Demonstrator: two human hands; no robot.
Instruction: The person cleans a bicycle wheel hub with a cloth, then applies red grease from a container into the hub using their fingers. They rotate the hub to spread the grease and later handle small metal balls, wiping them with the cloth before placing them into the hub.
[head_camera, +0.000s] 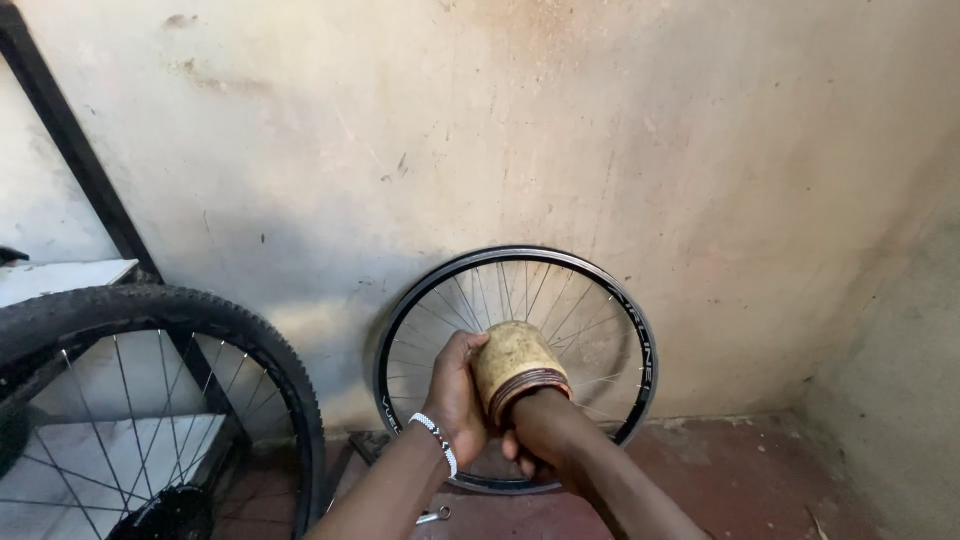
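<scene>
Judging from the grip, a tub (512, 362) of yellowish, grimy plastic is being opened or closed: it is held in front of a bare bicycle rim (515, 368) leaned on the wall (600, 150), the left hand (455, 395) wrapped around its side and the right hand (540, 425) closed under its ribbed lid end. A firm counter-twist of both hands is probably called for next. A tyred wheel (160, 400) stands at the left, a small wrench (432, 516) lies on the floor (740, 480).
</scene>
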